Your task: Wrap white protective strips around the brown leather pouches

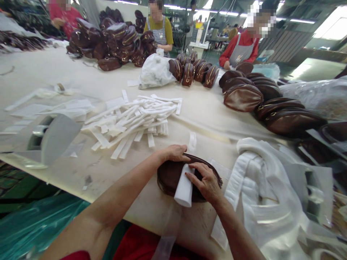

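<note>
A dark brown oval bag [169, 176] lies flat on the pale table near its front edge. Across its middle rests a white folded strip [184, 189], its rounded lower end reaching over the bag's near side. My left hand [176, 153] is at the bag's far edge, fingers bent over the rim. With bent fingers, my right hand [206, 180] presses the strip's upper part against the bag. A small clear-white piece [192, 141] sits just beyond the bag.
White strips [135, 121] form a pile at left-centre. White padding [257, 187] and a tape dispenser [311, 191] are on the right, another dispenser [54, 139] on the left. Brown bags [243, 97] and a plastic bag [155, 70] stand farther back. Several people work beyond.
</note>
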`<control>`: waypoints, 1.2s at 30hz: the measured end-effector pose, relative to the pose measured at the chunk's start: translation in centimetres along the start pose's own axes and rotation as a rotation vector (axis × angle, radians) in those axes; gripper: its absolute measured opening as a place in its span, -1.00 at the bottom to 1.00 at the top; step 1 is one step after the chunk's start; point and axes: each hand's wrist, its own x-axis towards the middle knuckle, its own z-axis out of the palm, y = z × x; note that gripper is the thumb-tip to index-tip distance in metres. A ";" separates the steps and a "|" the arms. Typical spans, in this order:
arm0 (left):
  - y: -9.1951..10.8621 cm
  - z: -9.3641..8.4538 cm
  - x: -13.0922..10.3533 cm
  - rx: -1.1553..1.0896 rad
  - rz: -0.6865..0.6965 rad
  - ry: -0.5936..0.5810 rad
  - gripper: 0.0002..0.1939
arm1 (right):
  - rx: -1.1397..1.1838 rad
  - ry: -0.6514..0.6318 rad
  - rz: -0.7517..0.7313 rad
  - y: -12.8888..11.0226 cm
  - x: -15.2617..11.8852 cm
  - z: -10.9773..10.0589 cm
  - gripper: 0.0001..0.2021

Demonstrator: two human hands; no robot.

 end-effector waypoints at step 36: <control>-0.9 1.4 -1.6 0.039 0.168 -0.025 0.00 | 0.229 0.039 0.533 4.3 12.4 1.9 -0.75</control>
